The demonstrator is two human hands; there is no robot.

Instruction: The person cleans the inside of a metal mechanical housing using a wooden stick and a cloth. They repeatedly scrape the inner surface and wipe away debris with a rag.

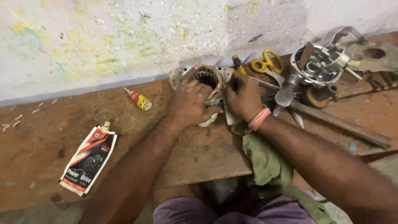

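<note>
A round metal motor part [206, 77] with a toothed inner ring and a flat grey flange lies on the brown workbench [49, 145] against the wall. My left hand [190, 101] grips its near side, fingers curled over the rim. My right hand [242, 97] is closed around a screwdriver with a black and yellow handle [237, 63], pressed at the part's right edge. A pink band circles my right wrist. A white scrap [208, 120] shows under my left hand.
A small yellow and red glue bottle [139, 100] and a white pouch with a nozzle [88, 159] lie to the left. Yellow-handled scissors [268, 63], a metal motor assembly [321, 64], a long metal bar [340, 123] and a green rag [267, 164] sit to the right.
</note>
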